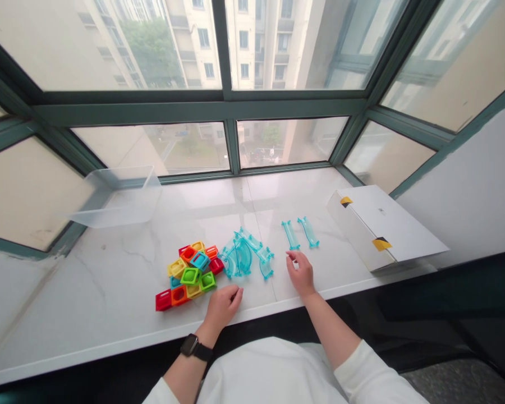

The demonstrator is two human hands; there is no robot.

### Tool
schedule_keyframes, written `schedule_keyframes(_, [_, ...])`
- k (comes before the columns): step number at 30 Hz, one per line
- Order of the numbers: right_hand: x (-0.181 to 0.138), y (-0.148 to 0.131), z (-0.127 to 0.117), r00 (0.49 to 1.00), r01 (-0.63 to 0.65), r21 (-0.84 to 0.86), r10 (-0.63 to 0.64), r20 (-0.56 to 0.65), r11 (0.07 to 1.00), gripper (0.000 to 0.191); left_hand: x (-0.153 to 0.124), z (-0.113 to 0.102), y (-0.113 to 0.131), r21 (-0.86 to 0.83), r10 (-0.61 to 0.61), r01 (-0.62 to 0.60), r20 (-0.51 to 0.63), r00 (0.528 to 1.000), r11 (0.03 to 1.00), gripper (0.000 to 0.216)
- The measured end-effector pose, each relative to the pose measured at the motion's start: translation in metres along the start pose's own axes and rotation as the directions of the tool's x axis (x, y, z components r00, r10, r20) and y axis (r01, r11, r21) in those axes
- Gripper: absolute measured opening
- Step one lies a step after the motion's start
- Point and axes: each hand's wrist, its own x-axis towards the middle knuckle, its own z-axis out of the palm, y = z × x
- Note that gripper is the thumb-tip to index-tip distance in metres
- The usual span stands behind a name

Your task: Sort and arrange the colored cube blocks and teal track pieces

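Note:
My left hand [222, 306] rests on the white marble sill, fingers curled loosely, holding nothing, just right of a pile of coloured square frame blocks [189, 273]. A black watch sits on that wrist. My right hand [301, 272] lies on the sill with fingers bent, empty, just below two straight clear-blue track pieces [299, 233]. Between my hands lies a heap of curved clear-blue track pieces [246, 257].
A clear plastic bin [118, 196] stands at the back left by the window. A flat white cardboard box [382, 227] with yellow-black tape lies at the right. Window frames bound the sill behind; the sill's front edge [109, 345] runs near my body.

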Motion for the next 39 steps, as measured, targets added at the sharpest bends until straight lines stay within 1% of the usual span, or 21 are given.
schedule_keyframes(2, [-0.006,-0.015,0.003,0.991,0.004,0.057,-0.012,0.134,0.998,0.028,0.0,0.0,0.001,-0.006,-0.007,0.007,0.002,1.0,1.0,0.045])
schedule_keyframes(4, [-0.009,-0.03,0.006,0.965,0.003,0.078,-0.024,0.263,0.997,0.031,0.001,0.0,0.001,-0.009,-0.014,0.014,0.0,1.0,1.0,0.045])
schedule_keyframes(6, [-0.01,-0.041,0.009,0.939,0.01,0.051,-0.027,0.344,0.999,0.039,0.001,0.0,0.001,-0.014,-0.018,0.018,0.0,1.0,1.0,0.045])
schedule_keyframes(7, [-0.009,-0.046,0.011,0.932,0.017,0.031,-0.027,0.362,0.999,0.043,0.001,0.001,0.001,-0.017,-0.021,0.021,0.001,1.0,1.0,0.044])
schedule_keyframes(9, [-0.004,-0.052,0.016,0.932,0.042,0.006,-0.042,0.36,0.999,0.041,0.001,0.001,0.0,-0.025,-0.022,0.022,0.006,1.0,0.999,0.044])
schedule_keyframes(12, [0.011,-0.053,0.028,0.951,0.087,-0.018,-0.077,0.3,0.996,0.025,0.0,0.002,-0.001,-0.03,-0.023,0.023,0.009,1.0,0.999,0.044])
schedule_keyframes(13, [0.018,-0.052,0.034,0.955,0.098,-0.037,-0.083,0.284,0.994,0.024,0.0,0.002,-0.001,-0.032,-0.023,0.023,0.009,1.0,0.999,0.044])
schedule_keyframes(15, [0.029,-0.05,0.047,0.956,0.113,-0.09,-0.083,0.282,0.99,0.033,0.0,0.002,0.0,-0.038,-0.024,0.025,0.008,1.0,0.999,0.044])
schedule_keyframes(17, [0.038,-0.048,0.06,0.949,0.123,-0.136,-0.076,0.306,0.983,0.043,0.0,0.001,0.001,-0.046,-0.027,0.028,0.007,1.0,0.999,0.044])
schedule_keyframes(19, [0.044,-0.047,0.072,0.939,0.135,-0.168,-0.072,0.335,0.976,0.048,0.0,0.0,0.002,-0.053,-0.03,0.03,0.006,1.0,0.998,0.044])
schedule_keyframes(21, [0.046,-0.047,0.081,0.934,0.139,-0.186,-0.066,0.352,0.973,0.046,0.0,0.001,0.002,-0.056,-0.03,0.03,0.004,1.0,0.998,0.043])
schedule_keyframes(23, [0.046,-0.048,0.086,0.934,0.125,-0.185,-0.053,0.353,0.975,0.039,0.0,0.001,0.002,-0.056,-0.03,0.03,0.004,1.0,0.998,0.043])
schedule_keyframes(26, [0.044,-0.05,0.087,0.944,0.087,-0.157,-0.031,0.328,0.984,0.031,-0.001,0.002,0.001,-0.053,-0.031,0.031,0.007,0.999,0.998,0.043])
schedule_keyframes(29, [0.042,-0.05,0.082,0.962,0.024,-0.106,0.006,0.274,0.994,0.031,0.0,0.002,0.001,-0.056,-0.029,0.029,0.007,1.0,0.998,0.042])
schedule_keyframes(31, [0.043,-0.049,0.079,0.972,-0.071,-0.052,0.081,0.221,0.996,0.033,0.0,0.002,0.002,-0.057,-0.028,0.028,0.004,1.0,0.998,0.042])
schedule_keyframes(32, [0.044,-0.049,0.077,0.969,-0.145,-0.01,0.144,0.203,0.989,0.035,0.0,0.002,0.002,-0.056,-0.029,0.029,0.003,1.0,0.998,0.042])
schedule_keyframes(34, [0.048,-0.046,0.074,0.938,-0.303,0.089,0.28,0.203,0.949,0.038,0.0,0.002,0.002,-0.053,-0.032,0.031,-0.001,1.0,0.998,0.043])
schedule_keyframes(36, [0.052,-0.043,0.072,0.9,-0.41,0.167,0.369,0.231,0.897,0.042,0.0,0.002,0.002,-0.048,-0.034,0.034,-0.002,0.999,0.998,0.043])
schedule_keyframes(37, [0.054,-0.042,0.071,0.889,-0.437,0.191,0.389,0.243,0.879,0.044,0.0,0.002,0.002,-0.044,-0.035,0.035,-0.002,0.999,0.998,0.043])
schedule_keyframes(39, [0.057,-0.039,0.071,0.881,-0.454,0.218,0.4,0.252,0.864,0.048,0.0,0.002,0.001,-0.037,-0.032,0.032,0.001,0.999,0.999,0.043])
